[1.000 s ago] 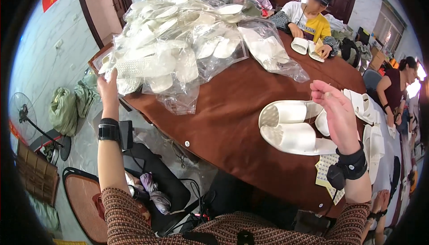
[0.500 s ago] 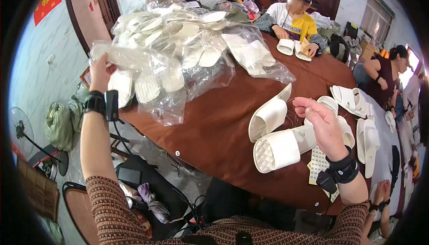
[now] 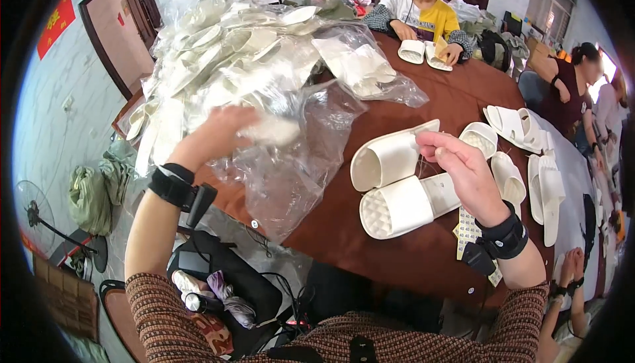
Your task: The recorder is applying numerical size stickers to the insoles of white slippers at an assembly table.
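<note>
Over on the left there's a folded fan [image 3: 40,221] on the floor and a green bag [image 3: 92,197] slumped next to it, then the edge of the brown table [image 3: 370,257]. The left hand [image 3: 218,135] is up on the heap of clear plastic bags [image 3: 264,78] stuffed with white slippers, fingers curled and closed on a bagged slipper [image 3: 274,131] at the near edge of the pile, loose plastic hanging down over the table edge below it. Moving right, two loose white slippers sit on the bare tabletop: one slipper [image 3: 390,158] tipped up on its side with the strap opening facing me, long axis running from lower left to upper right, and a second slipper [image 3: 407,205] lying sole-up just in front of it, roughly parallel, ribbed heel end toward the left. The right hand [image 3: 463,171] is right over their far ends, fingers pinched together on something small; can't tell what, maybe a tag. So the right hand is clearly the nearer one to that pair, and the left is well apart, busy in the bags. Further right, more slippers [image 3: 522,128] are lined up, and other people sit around the far side of the table.
</note>
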A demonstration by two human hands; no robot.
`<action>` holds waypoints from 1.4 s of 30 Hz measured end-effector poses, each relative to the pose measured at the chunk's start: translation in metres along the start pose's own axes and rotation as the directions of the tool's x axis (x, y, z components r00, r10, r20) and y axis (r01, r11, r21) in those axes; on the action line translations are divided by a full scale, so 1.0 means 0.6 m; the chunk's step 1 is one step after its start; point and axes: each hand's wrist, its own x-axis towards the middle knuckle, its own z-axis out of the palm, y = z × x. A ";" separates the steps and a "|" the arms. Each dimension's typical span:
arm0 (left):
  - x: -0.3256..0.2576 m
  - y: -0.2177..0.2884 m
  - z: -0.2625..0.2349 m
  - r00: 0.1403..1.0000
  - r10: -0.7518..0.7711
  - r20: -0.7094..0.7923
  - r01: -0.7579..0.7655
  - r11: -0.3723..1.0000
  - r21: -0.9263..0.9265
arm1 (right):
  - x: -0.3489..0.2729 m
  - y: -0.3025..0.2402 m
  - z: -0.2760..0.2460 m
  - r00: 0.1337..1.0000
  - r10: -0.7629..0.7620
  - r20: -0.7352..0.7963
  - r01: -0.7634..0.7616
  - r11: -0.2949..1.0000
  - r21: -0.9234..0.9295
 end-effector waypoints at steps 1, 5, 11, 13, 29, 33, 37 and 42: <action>-0.006 0.005 0.005 1.000 0.001 0.002 -0.001 1.000 -0.002 | -0.001 0.000 0.000 1.000 -0.004 0.010 0.004 1.000 -0.008; -0.017 0.020 0.002 0.998 -0.024 0.064 0.038 0.974 -0.225 | -0.004 -0.003 0.001 1.000 -0.014 0.014 0.014 1.000 0.001; -0.064 0.175 -0.054 0.915 0.032 -0.402 -0.105 0.982 -0.160 | -0.004 0.003 -0.012 0.997 -0.073 -0.004 0.073 0.993 0.092; -0.088 0.251 -0.070 0.920 0.118 -0.374 -0.196 0.964 -0.180 | -0.001 0.000 -0.013 0.998 -0.066 -0.011 0.066 0.978 0.196; -0.126 0.481 0.127 0.966 0.110 0.232 0.241 -0.703 -0.670 | -0.095 -0.121 0.017 0.968 -0.235 -0.083 0.250 0.914 0.319; -0.136 0.460 0.107 0.952 -0.241 0.189 0.007 -0.601 -0.799 | -0.137 -0.133 0.010 0.975 -0.212 -0.067 0.222 0.927 0.302; -0.119 0.424 0.095 0.865 -0.477 0.155 -0.123 -0.500 -0.857 | -0.168 -0.120 0.001 0.976 -0.215 -0.033 0.215 0.931 0.296; -0.111 0.388 0.081 0.879 -0.432 0.201 -0.082 -0.553 -0.829 | -0.182 -0.099 -0.012 0.969 -0.243 -0.042 0.246 0.939 0.240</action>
